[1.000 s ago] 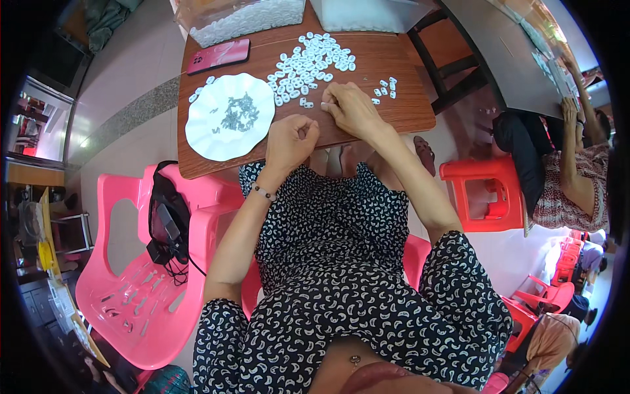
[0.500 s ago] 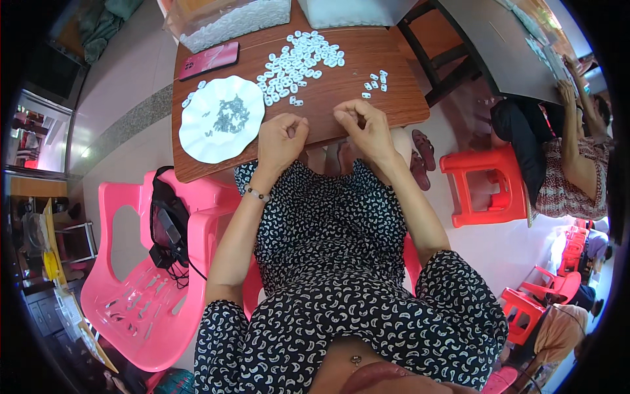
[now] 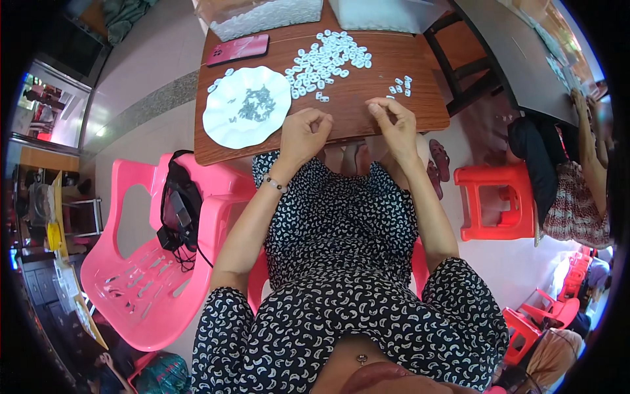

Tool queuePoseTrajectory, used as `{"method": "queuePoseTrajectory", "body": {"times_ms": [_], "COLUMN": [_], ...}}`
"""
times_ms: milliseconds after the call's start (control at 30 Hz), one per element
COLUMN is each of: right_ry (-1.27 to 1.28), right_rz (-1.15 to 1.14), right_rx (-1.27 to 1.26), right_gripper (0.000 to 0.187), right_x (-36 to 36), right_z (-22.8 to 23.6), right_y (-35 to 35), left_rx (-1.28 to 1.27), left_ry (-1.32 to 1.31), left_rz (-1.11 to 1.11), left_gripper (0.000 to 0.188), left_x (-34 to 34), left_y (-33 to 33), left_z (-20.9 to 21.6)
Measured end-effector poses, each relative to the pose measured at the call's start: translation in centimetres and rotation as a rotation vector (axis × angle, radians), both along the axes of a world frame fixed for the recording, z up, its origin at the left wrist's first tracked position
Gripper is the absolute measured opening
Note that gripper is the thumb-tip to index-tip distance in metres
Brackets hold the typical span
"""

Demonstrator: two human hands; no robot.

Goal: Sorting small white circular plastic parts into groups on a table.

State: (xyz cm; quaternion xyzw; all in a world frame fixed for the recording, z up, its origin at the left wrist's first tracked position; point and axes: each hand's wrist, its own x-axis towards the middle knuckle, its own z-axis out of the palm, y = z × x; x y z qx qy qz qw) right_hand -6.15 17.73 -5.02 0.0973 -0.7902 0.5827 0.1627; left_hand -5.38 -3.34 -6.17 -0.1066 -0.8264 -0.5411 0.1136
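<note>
Both of my hands are just above the near edge of a brown wooden table point(image 3: 420, 115). My left hand point(image 3: 305, 136) is closed, its fingers curled and the thumb against them; whatever is inside is hidden. With thumb and forefinger brought together, my right hand point(image 3: 396, 126) is also closed, and anything in the pinch is too small to make out. Beyond the hands lies a pile of small white oval pieces point(image 3: 331, 60) with holes. A scalloped white plate point(image 3: 220, 121) left of my left hand bears small grey pieces point(image 3: 257, 105). Several white pieces point(image 3: 399, 87) lie apart near my right hand.
A pink phone point(image 3: 237, 49) lies behind the plate. Two clear bins point(image 3: 266, 18) of white pieces stand at the far edge. At left is a pink chair point(image 3: 141, 289) with a black bag point(image 3: 180, 210); at right, a red stool point(image 3: 495, 200) and a person point(image 3: 581, 197) beside another table.
The view has shifted, so the table sits further right in the picture. The gap between my hands has widened a little. Both hands stay closed.
</note>
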Motion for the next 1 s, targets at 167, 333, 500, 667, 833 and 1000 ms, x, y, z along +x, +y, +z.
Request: {"method": "queuePoseTrajectory", "body": {"times_ms": [167,333,500,667,833,1000], "right_ry": [-0.112,-0.143,-0.041,-0.072,-0.036,-0.037], "right_rz": [0.017,0.006,-0.006,-0.02,-0.033,-0.052], "right_rx": [-0.094,-0.076,-0.028,-0.003,0.067,0.137], "right_gripper": [0.02,0.022,0.021,0.02,0.021,0.02], "right_x": [0.0,0.0,-0.3,-0.5,-0.2,0.0], "right_z": [-0.3,-0.7,-1.8,-2.1,-1.5,-1.2], "right_y": [-0.1,-0.3,-0.2,0.0,-0.4,-0.4], "left_rx": [0.225,0.128,-0.341,-0.605,-0.915,-0.937], "left_ry": [-0.031,-0.012,0.08,-0.164,0.001,0.025], "left_rz": [-0.058,0.058,0.304,0.295,0.198,0.195], "left_gripper": [0.013,0.013,0.02,0.019,0.021,0.021], "left_x": [0.1,0.1,-2.1,-1.3,-0.6,-0.8], "left_y": [-0.7,-3.3,-12.1,-17.6,-18.5,-17.0], "left_z": [0.4,3.4,5.4,6.9,5.6,5.5]}}
